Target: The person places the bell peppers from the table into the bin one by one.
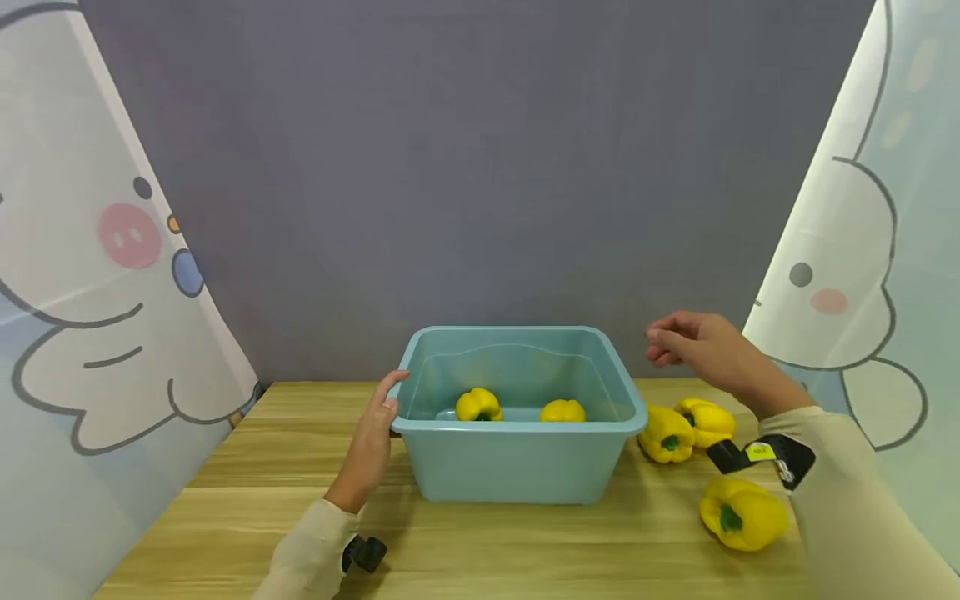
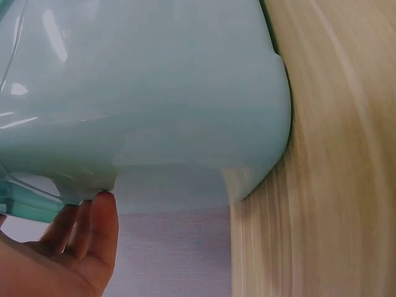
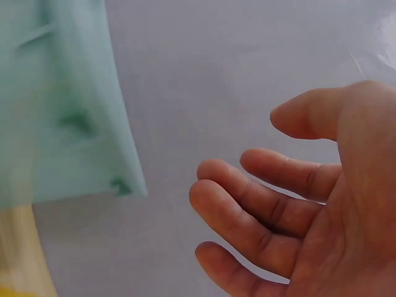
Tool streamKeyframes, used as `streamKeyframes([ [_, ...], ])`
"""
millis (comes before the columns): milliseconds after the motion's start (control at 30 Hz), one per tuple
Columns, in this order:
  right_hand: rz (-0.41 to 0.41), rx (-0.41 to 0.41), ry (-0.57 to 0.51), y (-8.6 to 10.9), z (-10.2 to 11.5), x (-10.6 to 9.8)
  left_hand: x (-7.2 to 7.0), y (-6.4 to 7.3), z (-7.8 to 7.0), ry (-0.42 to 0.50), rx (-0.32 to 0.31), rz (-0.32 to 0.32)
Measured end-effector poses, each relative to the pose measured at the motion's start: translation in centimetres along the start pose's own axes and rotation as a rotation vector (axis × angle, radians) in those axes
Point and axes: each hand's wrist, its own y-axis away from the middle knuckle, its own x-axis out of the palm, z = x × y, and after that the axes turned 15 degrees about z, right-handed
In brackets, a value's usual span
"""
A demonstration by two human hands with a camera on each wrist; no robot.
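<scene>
A light blue plastic bin point(image 1: 517, 467) stands on the wooden table. My left hand point(image 1: 367, 442) holds its left rim, with the fingertips point(image 2: 104, 213) against the outer wall in the left wrist view. Two yellow bell peppers point(image 1: 478, 405) point(image 1: 562, 411) lie inside the bin, partly hidden by its front wall. My right hand point(image 1: 708, 350) is raised beyond the bin's right side and holds nothing. Its fingers point(image 3: 247, 210) are loosely bent and apart from the thumb in the right wrist view.
Right of the bin, two yellow bell peppers point(image 1: 666, 435) point(image 1: 707, 421) lie side by side. Another bell pepper point(image 1: 744, 515) sits nearer the front, beside my right sleeve point(image 1: 847, 483). Behind the table point(image 1: 300, 467) rises a grey backdrop point(image 1: 480, 183), with cartoon-printed curtains on both sides.
</scene>
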Motion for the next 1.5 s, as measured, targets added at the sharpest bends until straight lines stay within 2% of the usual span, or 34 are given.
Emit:
streamKeyframes([
  [200, -0.046, -0.014, 0.105, 3.3, -3.1, 1.3, 0.3, -0.2, -0.1, -0.019, 0.014, 0.011],
  [333, -0.063, 0.02, 0.152, 5.1, -5.1, 1.9, 0.3, -0.3, -0.2, -0.019, 0.024, 0.013],
  [533, -0.04, 0.039, 0.171, 6.8, -7.3, 2.3, 0.1, 0.1, -0.1, -0.014, 0.012, 0.012],
  [667, -0.019, 0.072, 0.175, 7.7, -8.2, 2.3, 0.1, 0.1, -0.1, -0.011, 0.027, 0.009],
  [800, 0.016, 0.109, 0.183, 8.2, -8.9, 2.2, 0.1, 0.1, 0.0, -0.008, 0.034, 0.01],
  [1100, 0.165, 0.135, 0.222, 8.2, -10.1, 1.8, 0.0, 0.2, -0.3, -0.025, 0.008, 0.017],
  [1500, 0.345, 0.23, 0.098, 8.3, -12.3, 1.5, 0.0, 0.2, -0.3, -0.016, 0.007, 0.027],
])
